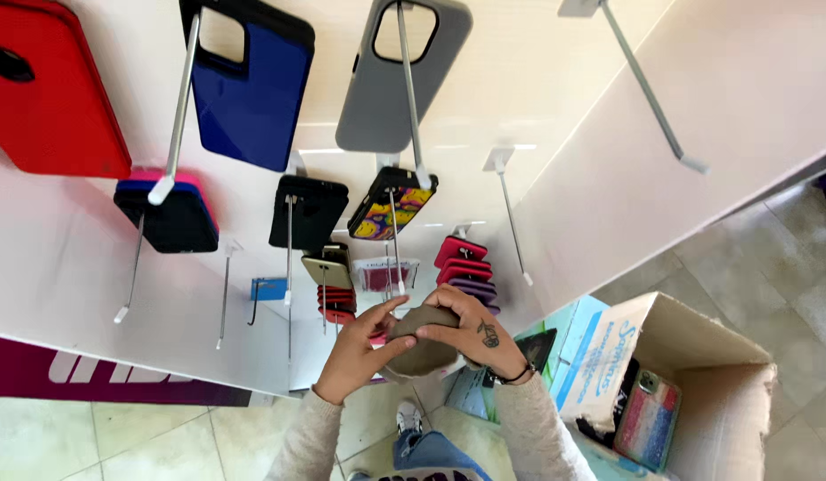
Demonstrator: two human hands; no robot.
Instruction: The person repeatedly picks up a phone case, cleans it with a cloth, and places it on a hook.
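- between the fingers of both hands, a taupe phone case (423, 343) is being held in front of the display wall; the left hand (359, 352) is gripping its left edge, thumb lying across the face, index finger pointing up past its top corner.
- the right hand (471, 331) is wrapping over the case's top and right side, fingers curled tight around it, a dark band sitting at the wrist below.
- beneath the fingers, two pale knit sleeves (537, 436) are running down to the lower edge, with blue jeans (426, 454) and a white shoe (407, 415) showing over the tiled floor (137, 432).
- to the right of the fingers and lower, an open cardboard box (698, 356) is standing on the floor, a glittery pastel case (649, 419) lying inside it.
- just above the fingertips, stacks of pink and purple cases (464, 267) and red cases (337, 303) are hanging on hooks.
- further up from the fingers, a black case (308, 212) and a multicoloured patterned case (390, 205) are hanging side by side.
- farthest from the fingers, a grey case (377, 98), a blue case (252, 89) and a red case (52, 98) are hanging along the top of the white wall (742, 80).
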